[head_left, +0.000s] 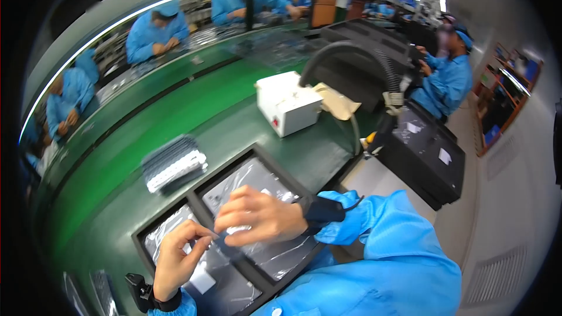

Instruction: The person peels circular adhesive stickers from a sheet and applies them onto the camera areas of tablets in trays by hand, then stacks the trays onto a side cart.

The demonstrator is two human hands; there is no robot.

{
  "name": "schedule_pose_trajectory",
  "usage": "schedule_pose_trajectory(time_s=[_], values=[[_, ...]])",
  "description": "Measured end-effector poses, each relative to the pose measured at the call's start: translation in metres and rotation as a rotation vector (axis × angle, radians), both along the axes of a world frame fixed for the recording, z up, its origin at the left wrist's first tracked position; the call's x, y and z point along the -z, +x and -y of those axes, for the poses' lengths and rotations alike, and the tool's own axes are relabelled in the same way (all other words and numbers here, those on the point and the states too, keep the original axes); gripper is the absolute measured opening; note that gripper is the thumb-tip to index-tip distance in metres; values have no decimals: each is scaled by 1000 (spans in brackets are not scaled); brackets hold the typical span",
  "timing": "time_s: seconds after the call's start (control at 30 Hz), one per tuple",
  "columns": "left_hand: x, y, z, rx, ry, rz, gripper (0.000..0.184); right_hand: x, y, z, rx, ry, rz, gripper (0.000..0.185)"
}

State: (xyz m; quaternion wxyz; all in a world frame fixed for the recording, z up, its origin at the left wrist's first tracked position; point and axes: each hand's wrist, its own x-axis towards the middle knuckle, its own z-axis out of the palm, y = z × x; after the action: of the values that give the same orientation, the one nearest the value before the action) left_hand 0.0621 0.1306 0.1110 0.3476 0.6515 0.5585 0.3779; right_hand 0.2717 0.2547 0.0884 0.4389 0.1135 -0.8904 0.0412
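Observation:
My left hand (178, 254) is over the left compartment of a black two-part tray (202, 205), thumb and forefinger pinched together. What lies between those fingertips is too small to make out. Close beside it, my right hand (260, 216) hovers above the right compartment with its fingers curled; it is slightly blurred, and anything in its grip is hidden. Beneath the hands, a flat panel in clear plastic wrap (278, 254) lies in the right compartment. Another wrapped panel (231, 292) fills the left one, with a small white piece (202, 280) on top.
Beyond the tray, a stack of plastic-wrapped pieces (174, 164) rests on the green bench (117, 199). A white box (287, 102) with a red switch and a black hose (351, 50) stand farther back. Black cases (424, 152) are at right. Several co-workers in blue sit across the line.

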Motion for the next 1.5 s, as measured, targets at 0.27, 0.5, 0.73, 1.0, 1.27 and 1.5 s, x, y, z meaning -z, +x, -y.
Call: schedule_pose_trajectory(time_s=[0.27, 0.5, 0.73, 1.0, 1.27, 1.5], values=[[53, -56, 191, -626, 313, 708, 15, 32, -45, -53, 274, -752, 180, 9], [175, -29, 308, -927, -87, 826, 20, 81, -81, -68, 232, -806, 356, 12], [216, -60, 286, -1062, -240, 674, 16, 83, -76, -63, 231, -787, 296, 9], [263, -141, 243, -1596, -72, 579, 27, 84, -76, -65, 239, -694, 290, 6], [273, -153, 260, -1643, -19, 496, 28, 82, -67, -54, 304, -524, 312, 6], [294, -159, 292, -1667, 10, 434, 29, 80, -53, -44, 380, -45, 396, 30]])
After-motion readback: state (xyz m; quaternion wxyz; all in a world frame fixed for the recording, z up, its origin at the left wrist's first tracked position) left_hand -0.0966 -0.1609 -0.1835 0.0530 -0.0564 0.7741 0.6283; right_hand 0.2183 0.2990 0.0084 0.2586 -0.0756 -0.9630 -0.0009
